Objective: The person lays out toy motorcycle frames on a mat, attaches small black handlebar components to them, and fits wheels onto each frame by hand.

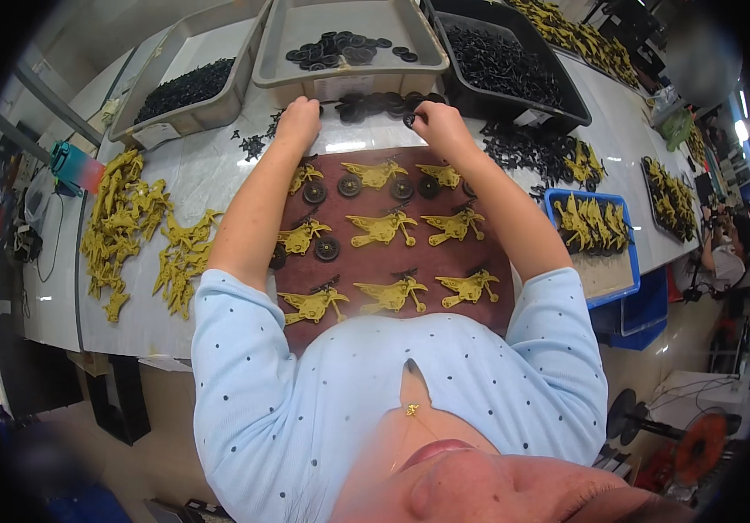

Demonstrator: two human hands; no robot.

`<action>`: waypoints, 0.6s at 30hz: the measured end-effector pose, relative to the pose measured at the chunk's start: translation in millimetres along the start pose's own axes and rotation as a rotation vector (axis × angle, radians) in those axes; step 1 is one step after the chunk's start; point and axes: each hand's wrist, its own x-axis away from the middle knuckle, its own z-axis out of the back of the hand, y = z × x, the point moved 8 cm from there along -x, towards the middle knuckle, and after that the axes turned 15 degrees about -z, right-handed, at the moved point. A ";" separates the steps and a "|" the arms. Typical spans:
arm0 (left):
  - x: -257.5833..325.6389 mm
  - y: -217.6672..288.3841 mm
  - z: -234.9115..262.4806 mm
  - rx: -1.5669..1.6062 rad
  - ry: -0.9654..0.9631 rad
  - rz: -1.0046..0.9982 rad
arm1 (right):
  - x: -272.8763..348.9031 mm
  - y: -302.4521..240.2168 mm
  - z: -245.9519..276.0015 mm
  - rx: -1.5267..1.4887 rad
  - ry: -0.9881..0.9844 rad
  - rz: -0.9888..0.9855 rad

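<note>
Looking down at a big pale worktable (203,170), pretty packed all over. Biggest thing on it near the person is a maroon mat (340,268), right up against their front. Across the far side sit three bins: a grey one (196,122) on the left and a dark one (488,105) on the right, both with loads of small black bits, plus a light grey one (279,84) in the middle with black wheels lying in it. Off to the left there's a messy yellow heap (113,227), and on the right a blue-rimmed tray (602,275) with more yellow pieces lined up in it.

Hands next. The right hand (439,126) is pinched, thumb and fingers closed on a black wheel (409,120), just in front of the middle bin. The left hand (300,120) has its fingers curled in beyond the mat's far edge, something dark right by the tips; can't tell if it's holding anything.

Nine yellow bike-shaped bodies (381,228) lie on the mat, three rows of three, with loose wheels (327,248) beside some of the upper ones. Smallest stuff: scattered black parts (253,146) near the left forearm.
</note>
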 end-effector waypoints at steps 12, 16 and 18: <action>71.4 106.0 76.5 0.524 -0.005 -0.032 | 155.6 4.3 0.2 -0.338 -0.702 -0.356; 126.7 148.9 75.0 0.575 -0.109 -0.112 | 162.0 -1.3 -5.5 -0.221 -0.682 -0.324; 138.9 156.5 69.9 0.588 -0.146 -0.100 | 165.2 1.0 -10.1 -0.198 -0.677 -0.324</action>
